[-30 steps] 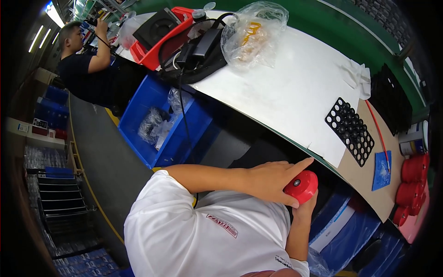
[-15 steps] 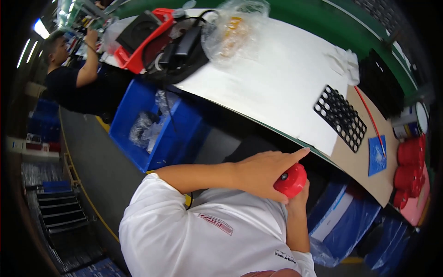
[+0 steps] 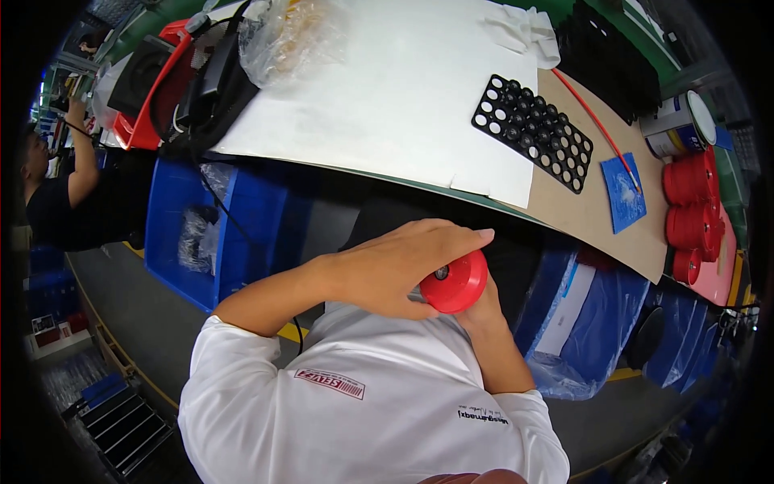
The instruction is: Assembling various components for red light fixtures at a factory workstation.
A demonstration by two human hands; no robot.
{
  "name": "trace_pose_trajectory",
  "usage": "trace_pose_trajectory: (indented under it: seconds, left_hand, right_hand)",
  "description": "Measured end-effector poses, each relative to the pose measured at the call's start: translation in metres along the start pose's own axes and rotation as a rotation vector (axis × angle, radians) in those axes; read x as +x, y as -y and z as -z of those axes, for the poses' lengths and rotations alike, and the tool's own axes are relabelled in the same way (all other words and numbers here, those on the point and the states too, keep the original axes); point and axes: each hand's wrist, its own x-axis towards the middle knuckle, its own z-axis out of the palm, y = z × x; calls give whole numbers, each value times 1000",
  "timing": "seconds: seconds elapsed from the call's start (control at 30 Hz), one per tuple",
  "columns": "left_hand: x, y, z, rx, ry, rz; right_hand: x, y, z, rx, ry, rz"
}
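In front of my body, just short of the table edge, is a red round part [image 3: 455,284] with a small dark fitting in its face. My left hand [image 3: 395,266] reaches across from the left and grips it, thumb and fingers round its left side. Against its lower right side is my right hand [image 3: 482,313], which supports it; most of those fingers are hidden behind the part. On the table beyond lies a black perforated tray [image 3: 532,133] with small round dark pieces in many of its holes.
A thin red brush [image 3: 597,114] rests on a blue pad [image 3: 623,194]. Several red cans [image 3: 689,202] stand at the right by a white tin [image 3: 681,125]. Blue bins [image 3: 181,234] sit below the table. Upper left are a red basket [image 3: 157,89], a plastic bag [image 3: 294,40] and a co-worker [image 3: 60,177].
My view has shifted right, so the table and its things appear farther left and higher. Both hands still hold the red part, whose face is now turned more toward view.
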Motion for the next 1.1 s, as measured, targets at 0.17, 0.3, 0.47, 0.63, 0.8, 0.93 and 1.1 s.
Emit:
trace_pose_trajectory:
  seconds: [0.17, 0.3, 0.47, 0.63, 0.8, 0.93, 1.1]
  left_hand:
    - [7, -1, 3, -6, 14, 7]
    - [11, -7, -1, -159, -44, 253]
    - [8, 6, -26, -650, -220, 295]
    - [28, 0, -47, -1317, -254, 342]
    - [57, -13, -67, -1459, -247, 381]
    - [72, -8, -77, -1608, -119, 348]
    - [78, 5, -92, -1398, -76, 360]
  right_hand:
    - [-1, 3, 0, -112, -31, 69]
    - [5, 1, 11, -426, 38, 153]
    - [2, 10, 24, -1000, 3, 471]
    - [-17, 36, 25, -1225, -155, 918]
    - [-34, 57, 26, -1413, -198, 892]
    - [-46, 76, 21, -1400, -317, 994]
    - [-83, 141, 57, -1321, -849, 1251]
